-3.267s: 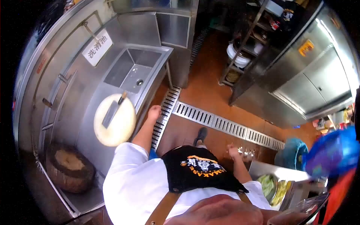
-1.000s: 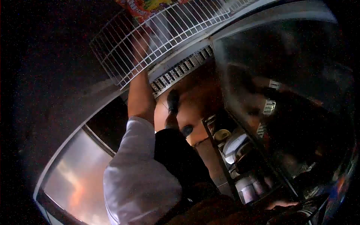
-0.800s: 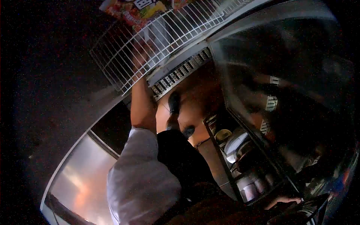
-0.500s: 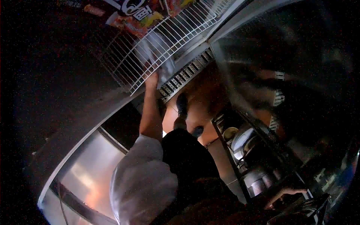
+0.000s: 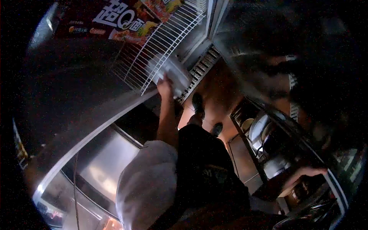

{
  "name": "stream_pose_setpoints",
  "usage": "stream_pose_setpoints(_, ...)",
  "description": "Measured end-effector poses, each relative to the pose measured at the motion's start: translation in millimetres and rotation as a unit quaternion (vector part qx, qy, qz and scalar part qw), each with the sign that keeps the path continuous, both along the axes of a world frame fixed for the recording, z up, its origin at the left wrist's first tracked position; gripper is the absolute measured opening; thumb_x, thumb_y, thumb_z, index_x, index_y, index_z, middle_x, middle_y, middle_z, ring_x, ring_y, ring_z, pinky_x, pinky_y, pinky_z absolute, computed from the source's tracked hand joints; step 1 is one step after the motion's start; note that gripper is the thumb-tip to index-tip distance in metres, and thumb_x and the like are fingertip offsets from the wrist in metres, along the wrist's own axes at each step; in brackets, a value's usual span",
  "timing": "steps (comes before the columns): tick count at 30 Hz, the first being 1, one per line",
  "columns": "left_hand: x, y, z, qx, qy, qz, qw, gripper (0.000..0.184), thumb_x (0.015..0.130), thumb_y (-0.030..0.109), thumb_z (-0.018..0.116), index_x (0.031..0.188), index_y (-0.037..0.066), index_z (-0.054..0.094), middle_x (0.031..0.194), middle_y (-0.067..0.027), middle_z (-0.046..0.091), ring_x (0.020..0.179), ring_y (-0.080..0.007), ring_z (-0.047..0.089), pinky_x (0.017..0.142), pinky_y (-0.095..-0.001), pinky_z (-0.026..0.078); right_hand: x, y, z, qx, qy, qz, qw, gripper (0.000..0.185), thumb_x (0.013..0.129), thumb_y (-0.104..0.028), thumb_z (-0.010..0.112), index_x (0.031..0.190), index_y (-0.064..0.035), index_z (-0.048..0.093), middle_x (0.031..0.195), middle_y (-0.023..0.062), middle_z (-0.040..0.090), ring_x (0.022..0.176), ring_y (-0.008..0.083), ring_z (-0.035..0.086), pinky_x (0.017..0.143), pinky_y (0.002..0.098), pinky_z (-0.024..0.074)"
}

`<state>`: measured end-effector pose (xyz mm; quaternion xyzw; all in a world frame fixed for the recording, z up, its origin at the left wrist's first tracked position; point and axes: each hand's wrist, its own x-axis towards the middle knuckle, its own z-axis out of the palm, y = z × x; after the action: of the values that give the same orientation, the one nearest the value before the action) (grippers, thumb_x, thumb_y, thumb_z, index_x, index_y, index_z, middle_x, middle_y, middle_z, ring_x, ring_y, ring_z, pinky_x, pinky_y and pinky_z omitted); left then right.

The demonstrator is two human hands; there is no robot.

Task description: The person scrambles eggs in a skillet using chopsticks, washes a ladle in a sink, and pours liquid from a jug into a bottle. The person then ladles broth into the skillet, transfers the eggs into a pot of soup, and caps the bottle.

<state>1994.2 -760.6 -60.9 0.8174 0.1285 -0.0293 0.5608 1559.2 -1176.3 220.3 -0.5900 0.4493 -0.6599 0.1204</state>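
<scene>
My left hand (image 5: 165, 86) reaches down to a pale, translucent plastic container (image 5: 177, 74) below the white wire shelf (image 5: 168, 40). Its fingers are closed at the container's near edge; how far they wrap round it is partly hidden in the dim light. What the container holds I cannot make out. Off to the lower right, my right hand (image 5: 304, 172) is at the pale frame of a glass door (image 5: 333, 188), its fingers hooked at the edge.
A printed noodle panel (image 5: 119, 19) lies behind the wire shelf. A slotted metal vent (image 5: 201, 67) runs along the cabinet's base. Below on the right, a dark rack (image 5: 245, 142) holds several pots and bowls. My shoes (image 5: 197, 105) stand on brown floor tiles (image 5: 220, 92).
My left hand has come out from behind the wire shelf's edge, and more of the container shows beneath it. The view has shifted, and my right hand now appears higher at the door frame.
</scene>
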Motion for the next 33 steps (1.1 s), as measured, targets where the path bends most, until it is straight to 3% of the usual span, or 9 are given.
stream_pose_setpoints(5,-79,11,-94,0.042,0.050,-0.112,0.992,0.035,0.090,0.031,0.058,0.077,-0.001,0.056,0.058,-0.0071,0.056,0.056,-0.0181,0.053,0.058,-0.0330,0.044,42,34,15,-0.083,0.155,-0.053,0.983,0.044,0.100,-0.038,0.036,0.105,0.0025,0.054,0.104,0.0157,0.057,0.092,0.0239,0.053,0.082,0.0365,0.0455)
stream_pose_setpoints(7,-125,-18,32,-0.061,0.150,-0.015,0.987,0.035,0.090,0.032,0.058,0.082,-0.002,0.058,0.061,-0.0085,0.058,0.055,-0.0193,0.055,0.056,-0.0336,0.046,36,26,9,-0.017,-0.053,0.067,0.996,0.043,0.101,-0.034,0.034,0.108,0.0026,0.054,0.104,0.0167,0.057,0.092,0.0235,0.055,0.081,0.0364,0.0467)
stream_pose_setpoints(9,-165,-9,-10,-0.070,0.165,-0.072,0.981,0.033,0.089,0.032,0.060,0.081,-0.001,0.058,0.060,-0.0070,0.057,0.053,-0.0185,0.053,0.053,-0.0335,0.044,-22,-44,-35,-0.153,0.372,-0.165,0.901,0.038,0.100,-0.030,0.039,0.115,0.0032,0.053,0.110,0.0178,0.057,0.093,0.0238,0.056,0.083,0.0377,0.0475)
stream_pose_setpoints(11,-219,-3,13,0.009,0.150,-0.123,0.981,0.037,0.090,0.034,0.058,0.081,-0.002,0.059,0.058,-0.0076,0.056,0.051,-0.0203,0.053,0.052,-0.0351,0.044,27,30,-3,0.015,-0.088,0.160,0.983,0.037,0.097,-0.025,0.050,0.121,0.0036,0.050,0.114,0.0181,0.056,0.098,0.0235,0.055,0.086,0.0373,0.0462)
stream_pose_setpoints(15,-355,46,-85,0.283,-0.290,-0.268,0.874,0.052,0.089,0.044,0.054,0.093,-0.007,0.061,0.069,-0.0191,0.064,0.065,-0.0317,0.063,0.065,-0.0397,0.049,2,106,26,0.043,-0.169,0.304,0.937,0.051,0.092,-0.025,0.059,0.128,0.0050,0.040,0.121,0.0164,0.051,0.106,0.0225,0.050,0.093,0.0351,0.0415)
stream_pose_setpoints(17,-425,59,129,0.200,0.135,-0.203,0.949,0.042,0.091,0.039,0.052,0.102,-0.001,0.062,0.075,-0.0198,0.063,0.074,-0.0311,0.063,0.070,-0.0402,0.050,-19,133,20,0.052,-0.153,0.318,0.934,0.055,0.091,-0.025,0.061,0.130,0.0062,0.036,0.124,0.0174,0.049,0.107,0.0232,0.049,0.093,0.0352,0.0409)
stream_pose_setpoints(23,-589,225,-31,0.246,-0.286,-0.233,0.896,0.046,0.089,0.043,0.054,0.096,-0.002,0.064,0.072,-0.0186,0.064,0.073,-0.0307,0.063,0.071,-0.0400,0.048,-84,310,20,0.124,-0.082,0.422,0.894,0.068,0.087,-0.025,0.066,0.135,0.0042,0.027,0.130,0.0216,0.040,0.115,0.0272,0.045,0.099,0.0382,0.0371)
stream_pose_setpoints(25,-635,285,52,0.039,0.183,-0.146,0.971,0.046,0.089,0.043,0.053,0.099,0.000,0.065,0.076,-0.0190,0.064,0.077,-0.0312,0.063,0.074,-0.0399,0.049,-107,378,17,0.102,-0.040,0.480,0.871,0.070,0.089,-0.023,0.064,0.137,0.0049,0.021,0.137,0.0228,0.033,0.123,0.0284,0.038,0.105,0.0388,0.0306)
stream_pose_setpoints(33,-883,570,-36,-0.126,0.184,0.158,0.962,0.048,0.087,0.042,0.055,0.104,-0.002,0.064,0.093,-0.0219,0.066,0.088,-0.0326,0.063,0.082,-0.0388,0.048,-134,530,-41,-0.081,0.199,0.575,0.790,0.061,0.088,-0.022,0.065,0.134,0.0074,0.037,0.135,0.0228,0.045,0.122,0.0305,0.044,0.106,0.0394,0.0308)
